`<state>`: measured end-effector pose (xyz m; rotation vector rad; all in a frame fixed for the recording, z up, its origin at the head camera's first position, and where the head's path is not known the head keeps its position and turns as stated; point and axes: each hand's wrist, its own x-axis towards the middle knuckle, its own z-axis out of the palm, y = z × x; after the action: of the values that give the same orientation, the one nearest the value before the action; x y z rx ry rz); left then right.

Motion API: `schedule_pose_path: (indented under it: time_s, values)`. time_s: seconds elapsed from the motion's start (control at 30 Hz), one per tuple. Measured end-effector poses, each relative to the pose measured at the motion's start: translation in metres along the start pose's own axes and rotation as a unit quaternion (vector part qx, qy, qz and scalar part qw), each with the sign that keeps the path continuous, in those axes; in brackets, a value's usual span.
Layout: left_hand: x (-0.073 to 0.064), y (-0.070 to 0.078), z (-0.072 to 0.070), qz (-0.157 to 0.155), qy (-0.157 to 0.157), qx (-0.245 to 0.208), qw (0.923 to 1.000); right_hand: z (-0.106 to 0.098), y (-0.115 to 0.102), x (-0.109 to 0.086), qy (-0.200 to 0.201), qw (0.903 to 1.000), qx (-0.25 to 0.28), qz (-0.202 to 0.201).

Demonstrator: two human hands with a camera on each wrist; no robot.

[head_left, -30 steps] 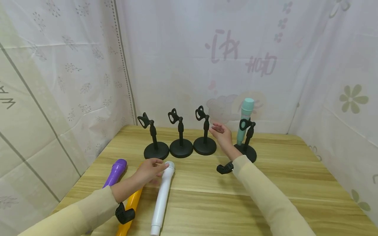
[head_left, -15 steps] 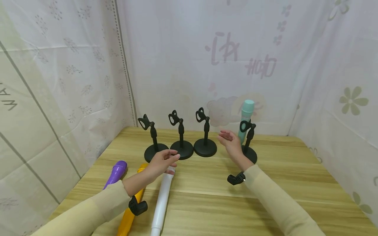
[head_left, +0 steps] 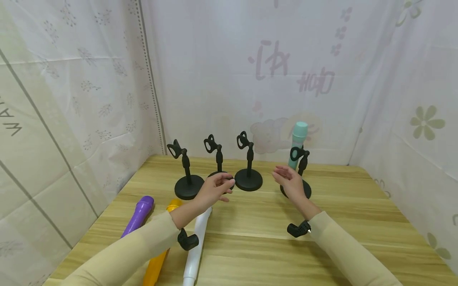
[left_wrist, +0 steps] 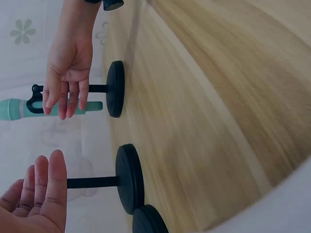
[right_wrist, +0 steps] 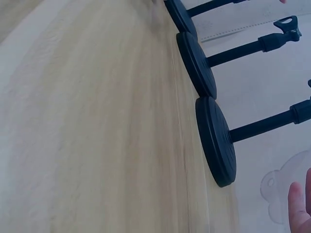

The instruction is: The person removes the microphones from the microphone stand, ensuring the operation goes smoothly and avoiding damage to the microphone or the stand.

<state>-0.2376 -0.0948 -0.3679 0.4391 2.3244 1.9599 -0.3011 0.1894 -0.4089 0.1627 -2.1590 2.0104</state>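
My left hand (head_left: 214, 190) hovers over the table in front of the second black microphone stand (head_left: 219, 155), fingers loosely bent, holding nothing. My right hand (head_left: 291, 184), also holding nothing, hangs in front of the rightmost stand (head_left: 303, 163) and hides part of its base. A mint-green microphone (head_left: 299, 133) leans upright at that stand's clip, which crosses it in the left wrist view. Two more stands, the leftmost (head_left: 187, 174) and the third (head_left: 249, 159), have bare clips. Beneath my left forearm lie a white microphone (head_left: 196, 246) and an orange one (head_left: 155, 268).
A purple microphone (head_left: 138, 214) lies at the left of the wooden table (head_left: 257, 246). Patterned cloth (head_left: 214, 79) hangs behind and at both sides. The three left stands stand close together, with a gap before the rightmost one.
My left hand has moved right and forward, away from the white microphone's head. My right hand has shifted right and nearer, from beside the third stand to before the rightmost. The microphones stay put.
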Motion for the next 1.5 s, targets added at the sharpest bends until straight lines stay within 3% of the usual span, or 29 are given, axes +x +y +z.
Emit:
schedule_pose_path:
  time_s: [0.27,0.5,0.73,1.03,1.2,1.5]
  values:
    - [0.022,0.006,0.02,0.041,-0.009,0.02,0.9989,-0.017,0.002,-0.013,0.023,0.9997,0.006,-0.009]
    - [0.031,0.019,0.038,0.055,-0.02,0.028,0.9979,-0.037,0.006,-0.02,0.036,0.9991,-0.007,-0.021]
    - [0.055,0.008,0.055,0.074,-0.02,0.033,0.9965,-0.058,0.008,-0.026,0.064,0.9973,-0.034,-0.012]
    - [0.087,0.012,0.076,0.092,-0.009,0.078,0.9926,-0.072,0.013,-0.017,0.109,0.9937,-0.028,0.008]
    - [0.103,0.014,0.09,0.089,-0.013,0.079,0.9928,-0.076,0.02,-0.009,0.129,0.9912,-0.018,0.021]
    - [0.129,0.014,0.113,0.097,0.007,0.087,0.9915,-0.073,0.026,-0.001,0.138,0.9899,-0.018,0.027]
